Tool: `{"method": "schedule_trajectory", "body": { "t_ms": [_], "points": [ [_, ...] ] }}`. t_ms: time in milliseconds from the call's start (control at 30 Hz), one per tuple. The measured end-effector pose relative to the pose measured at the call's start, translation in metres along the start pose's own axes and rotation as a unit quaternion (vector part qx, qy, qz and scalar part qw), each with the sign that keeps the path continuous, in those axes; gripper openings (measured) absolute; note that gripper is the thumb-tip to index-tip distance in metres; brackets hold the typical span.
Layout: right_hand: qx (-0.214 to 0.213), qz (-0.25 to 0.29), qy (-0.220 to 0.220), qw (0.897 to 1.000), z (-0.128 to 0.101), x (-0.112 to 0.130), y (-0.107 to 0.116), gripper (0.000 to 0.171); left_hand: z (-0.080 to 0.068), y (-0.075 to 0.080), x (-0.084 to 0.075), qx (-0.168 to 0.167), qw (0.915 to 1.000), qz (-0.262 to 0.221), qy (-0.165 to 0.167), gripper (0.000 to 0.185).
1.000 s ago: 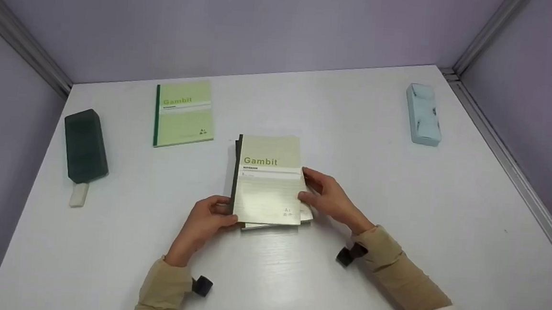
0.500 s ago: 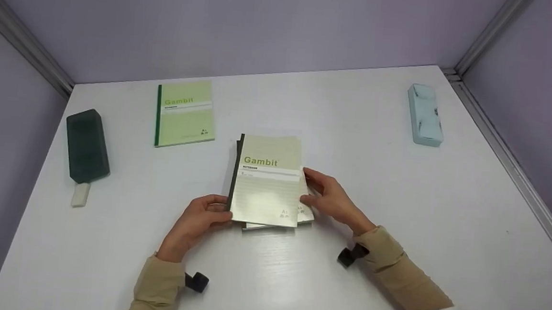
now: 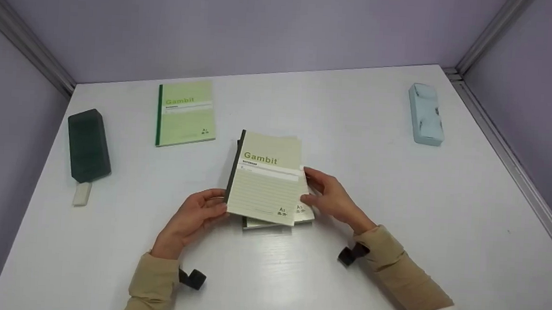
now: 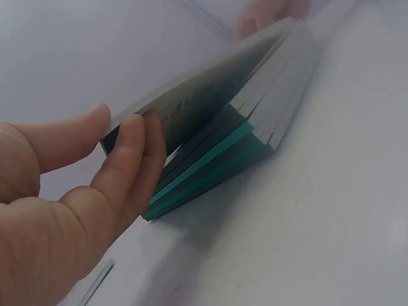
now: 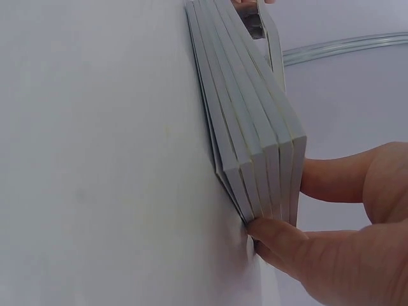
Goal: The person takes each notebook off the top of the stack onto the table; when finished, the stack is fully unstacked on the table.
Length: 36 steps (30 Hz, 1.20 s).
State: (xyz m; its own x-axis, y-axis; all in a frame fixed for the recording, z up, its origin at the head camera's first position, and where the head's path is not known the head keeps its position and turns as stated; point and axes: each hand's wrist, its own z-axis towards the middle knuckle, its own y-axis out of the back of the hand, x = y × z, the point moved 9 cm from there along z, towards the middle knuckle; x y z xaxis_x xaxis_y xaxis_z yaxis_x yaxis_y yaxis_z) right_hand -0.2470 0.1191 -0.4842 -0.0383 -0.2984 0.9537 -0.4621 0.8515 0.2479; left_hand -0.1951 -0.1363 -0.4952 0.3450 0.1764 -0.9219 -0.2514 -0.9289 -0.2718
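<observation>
In the head view my left hand (image 3: 193,219) pinches the lower left corner of a pale green Gambit notebook (image 3: 264,188), at its dark spine. From the left wrist view, the thumb lies on top and the fingers (image 4: 131,137) underneath, with the spine side lifted off the stack of notebooks (image 4: 220,150) below. My right hand (image 3: 333,199) grips the right edge of that stack. The right wrist view shows several page blocks (image 5: 255,115) between its thumb and fingers. The raised notebook covers most of the stack from above.
Another green Gambit notebook (image 3: 187,113) lies flat at the back left. Left of it is a dark green case (image 3: 88,146), with a small white block (image 3: 81,194) at its near end. A light blue case (image 3: 426,115) lies at the back right.
The top notebook's spine side has risen, and the notebook has turned slightly clockwise and shifted left over the stack. My left hand moved left and up with it; the right hand stayed almost still.
</observation>
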Motion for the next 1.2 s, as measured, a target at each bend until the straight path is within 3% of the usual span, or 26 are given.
{"method": "schedule_trajectory", "body": {
  "t_ms": [233,467,700,933,1200],
  "points": [
    [0.001,-0.009,-0.001,1.0,-0.011,0.022,-0.001,0.069,0.0,0.002,-0.006,-0.014,0.9998,-0.011,-0.01,0.048],
    [-0.005,-0.001,0.006,1.0,0.002,-0.005,0.002,0.071,-0.001,0.003,-0.023,-0.03,0.9987,-0.03,-0.028,0.045],
    [-0.008,-0.002,0.007,1.0,0.002,-0.004,0.002,0.071,0.002,0.005,-0.046,-0.049,0.9928,-0.091,-0.062,0.041],
    [-0.013,-0.009,0.003,1.0,0.002,-0.003,0.003,0.07,0.017,0.011,-0.068,-0.069,0.9844,-0.126,-0.101,0.041],
    [-0.018,-0.008,-0.002,1.0,0.002,-0.006,0.003,0.072,0.043,0.015,-0.096,-0.064,0.9696,-0.176,-0.157,0.042]
  ]
}}
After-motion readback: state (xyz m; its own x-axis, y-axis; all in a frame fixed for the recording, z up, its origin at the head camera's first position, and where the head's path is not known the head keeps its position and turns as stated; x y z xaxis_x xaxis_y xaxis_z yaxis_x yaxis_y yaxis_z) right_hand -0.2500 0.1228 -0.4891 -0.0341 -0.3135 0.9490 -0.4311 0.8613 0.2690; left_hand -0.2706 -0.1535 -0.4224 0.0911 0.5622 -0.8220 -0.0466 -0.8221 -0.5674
